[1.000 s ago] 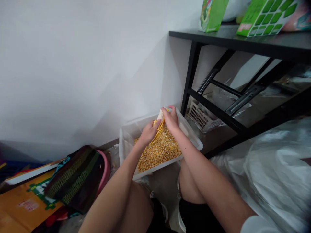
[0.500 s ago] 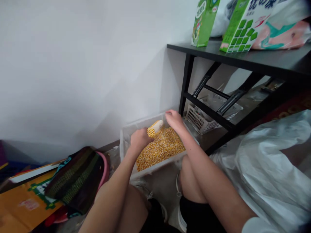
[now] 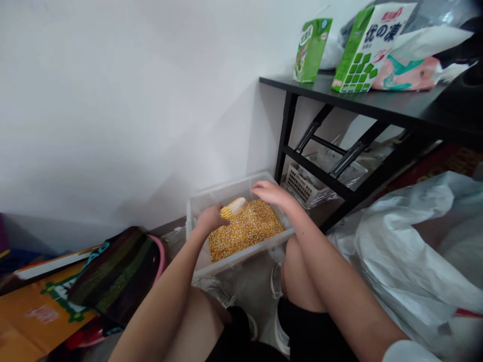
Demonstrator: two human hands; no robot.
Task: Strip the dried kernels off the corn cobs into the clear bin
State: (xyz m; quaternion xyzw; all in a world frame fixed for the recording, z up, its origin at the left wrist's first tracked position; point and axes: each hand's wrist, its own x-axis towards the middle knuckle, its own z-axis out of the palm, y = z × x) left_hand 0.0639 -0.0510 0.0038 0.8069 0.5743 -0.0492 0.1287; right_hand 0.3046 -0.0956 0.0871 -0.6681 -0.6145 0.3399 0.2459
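Note:
My left hand [image 3: 209, 219] is wrapped round the near end of a corn cob [image 3: 234, 207]. Yellow kernels still cover the held end, while the far end is bare and pale. Beneath it, loose corn kernels [image 3: 247, 232] are heaped in a translucent white plastic bin [image 3: 241, 257] on the floor. My right hand [image 3: 268, 193] hovers over the bin's right side, apart from the cob, with its fingers loosely stretched out and nothing visible in them.
A black folding table [image 3: 350, 100] on the right carries green-and-white cartons [image 3: 356, 65] and a tissue pack [image 3: 409, 75]. Underneath stands a white basket [image 3: 305, 188]. White sacks [image 3: 407, 236] lie at right; a dark mesh bag [image 3: 113, 276] and pink basin [image 3: 162, 254] at left.
My right hand has gone from curled to more stretched-out fingers above the bin. The cob in my left hand is slightly lower and further left. The camera view has shifted a little.

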